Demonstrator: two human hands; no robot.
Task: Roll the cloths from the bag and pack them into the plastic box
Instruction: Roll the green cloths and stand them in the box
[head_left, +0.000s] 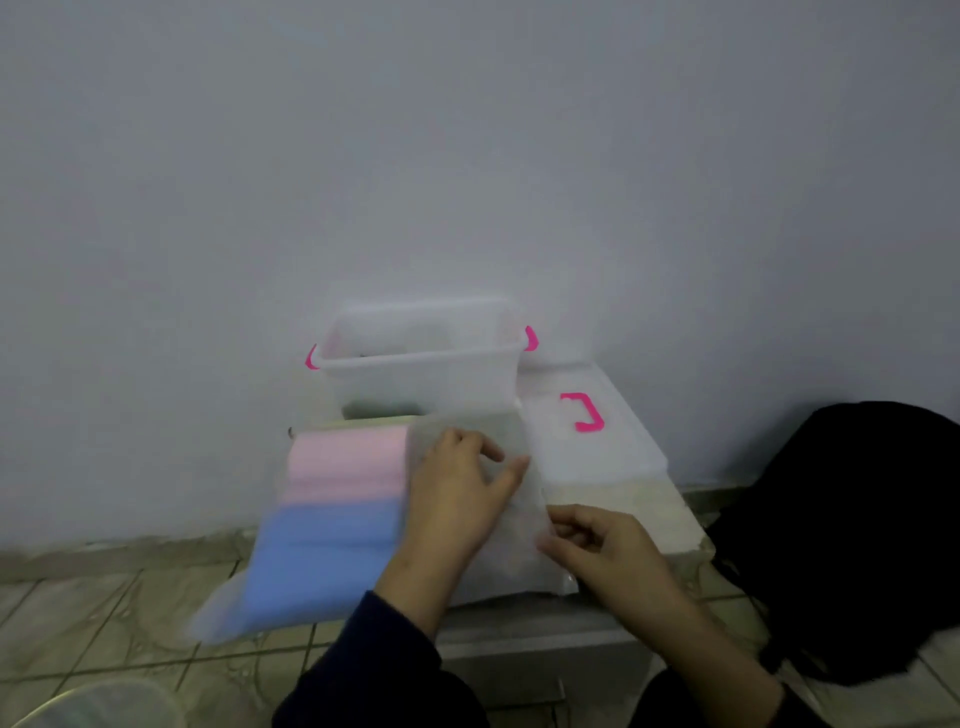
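A clear plastic bag (524, 551) lies on a low bench, its open end between my hands. Stacked cloths show through it on the left: pink cloths (345, 465) above a blue cloth (317, 561), all blurred. My left hand (460, 493) presses on the bag's middle with fingers gripping the film. My right hand (602, 545) pinches the bag's right edge. Behind the bag stands the clear plastic box (415, 358) with pink latches, open at the top; something dark lies inside, too blurred to name.
The box lid (582, 431) with a pink handle lies flat to the right of the box. A black bundle (852, 530) sits on the tiled floor at right. A pale wall rises close behind. A translucent rim (104, 706) shows at bottom left.
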